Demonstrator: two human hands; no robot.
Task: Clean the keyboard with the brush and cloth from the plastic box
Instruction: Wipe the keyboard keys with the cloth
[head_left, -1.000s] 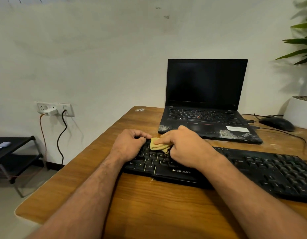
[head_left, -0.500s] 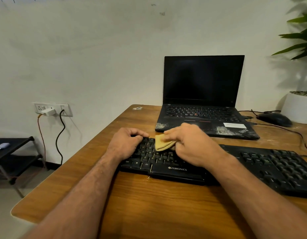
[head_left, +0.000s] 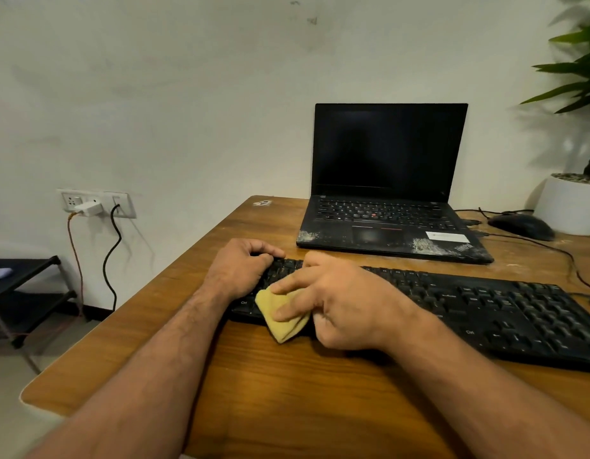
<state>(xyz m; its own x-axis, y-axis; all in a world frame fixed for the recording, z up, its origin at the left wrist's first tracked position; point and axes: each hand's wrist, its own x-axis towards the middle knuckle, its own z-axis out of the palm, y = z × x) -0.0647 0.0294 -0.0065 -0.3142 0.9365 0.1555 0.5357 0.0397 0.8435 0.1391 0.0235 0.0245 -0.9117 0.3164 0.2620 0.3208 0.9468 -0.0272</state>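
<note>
On the keyboard's left end: we see both hands at work.
Right hand [head_left: 346, 303]: we find its fingers pinching a folded yellow cloth [head_left: 280, 314], pressed on the keyboard's near-left edge and hanging over onto the surface [head_left: 287, 392].
Left hand [head_left: 240, 266]: we see curled fingers gripping the far-left corner of the keyboard [head_left: 485, 309].
Keyboard: black, lying across the wooden surface, stretching off to the right.
Laptop [head_left: 386, 180]: open, screen dark, just behind the keyboard; we note pale smudges on its palm rest.
Mouse [head_left: 520, 225]: black, right of the laptop, beside a white plant pot [head_left: 568, 207].
Wall socket [head_left: 96, 203]: left, with a charger plugged in.
</note>
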